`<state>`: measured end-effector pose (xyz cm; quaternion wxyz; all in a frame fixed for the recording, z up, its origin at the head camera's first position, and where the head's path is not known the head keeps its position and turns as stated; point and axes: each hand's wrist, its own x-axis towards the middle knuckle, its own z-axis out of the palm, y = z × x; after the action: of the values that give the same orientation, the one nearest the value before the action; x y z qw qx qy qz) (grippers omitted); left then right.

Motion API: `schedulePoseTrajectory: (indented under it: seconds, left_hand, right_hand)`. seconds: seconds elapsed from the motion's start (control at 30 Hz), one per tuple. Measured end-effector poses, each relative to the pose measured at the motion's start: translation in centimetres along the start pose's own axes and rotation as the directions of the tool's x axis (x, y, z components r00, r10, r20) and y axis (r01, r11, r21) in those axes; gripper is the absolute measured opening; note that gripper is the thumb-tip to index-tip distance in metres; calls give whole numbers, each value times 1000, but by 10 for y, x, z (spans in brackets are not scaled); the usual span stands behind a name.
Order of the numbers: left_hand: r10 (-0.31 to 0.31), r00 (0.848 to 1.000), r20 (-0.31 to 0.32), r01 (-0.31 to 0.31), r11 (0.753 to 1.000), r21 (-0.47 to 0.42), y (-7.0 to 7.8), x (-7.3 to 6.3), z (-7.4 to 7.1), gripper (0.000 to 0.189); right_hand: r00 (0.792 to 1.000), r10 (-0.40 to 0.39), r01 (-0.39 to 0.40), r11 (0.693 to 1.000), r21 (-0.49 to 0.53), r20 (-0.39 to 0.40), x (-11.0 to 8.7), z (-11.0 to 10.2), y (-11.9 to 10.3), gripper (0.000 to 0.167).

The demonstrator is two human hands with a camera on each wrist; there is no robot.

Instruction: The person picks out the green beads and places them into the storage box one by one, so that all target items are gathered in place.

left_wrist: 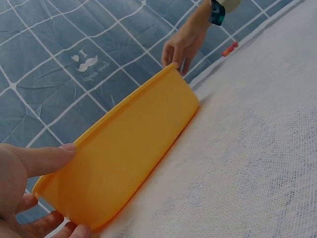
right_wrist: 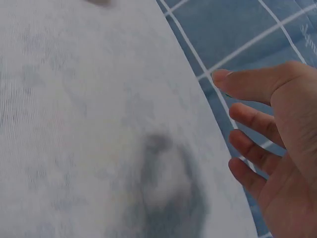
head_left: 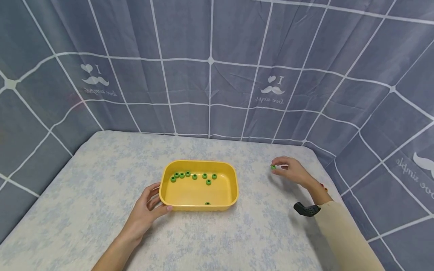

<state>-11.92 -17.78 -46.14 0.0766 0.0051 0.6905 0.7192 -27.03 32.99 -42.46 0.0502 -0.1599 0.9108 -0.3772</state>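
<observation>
A yellow plastic tray (head_left: 193,194) with rounded corners lies on the table. Several small green beads (head_left: 194,177) are scattered inside, most toward its far side, one by the near wall. My left hand (head_left: 149,205) holds the tray's near left corner, thumb on the rim and fingers along the outside; the left wrist view shows the same hand (left_wrist: 29,183) from close by. To the right of the tray, above the cloth, my right hand (head_left: 291,171) pinches a green bead (head_left: 273,167) between thumb and forefinger. In the right wrist view the thumb mostly hides this bead.
A pale cloth (head_left: 101,180) with a blue floral pattern covers the table. Small red and orange pieces (left_wrist: 230,48) lie near its right edge, partly behind my right wrist. Blue-grey checked curtains (head_left: 190,86) hang behind and beside the table. A dark strap (head_left: 306,209) sits at the right wrist.
</observation>
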Motion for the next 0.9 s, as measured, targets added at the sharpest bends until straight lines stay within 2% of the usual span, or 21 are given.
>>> schedulePoseTrajectory:
  seconds: [0.17,0.43,0.7,0.9]
  left_hand:
    - [13,1000,6,-13,1000,-4,-1,-1,-1,87]
    - [12,1000,14,-12,1000,-10,-2,-1,-1,88]
    - [8,1000,14,-8,1000,-11,-1,-1,-1,89]
    - [5,1000,12,-5,1000,-9,0,-1,-1,88]
  right_hand:
    - [999,-42,41,999,14,25,13,10,-20,26]
    - [988,-137,140,990,-29,70,33,30,-54,21]
    - [966,-228,237,969,-64,125,53,52,-83,18]
    - [950,-266,281,957,-75,164,63,64,-105,16]
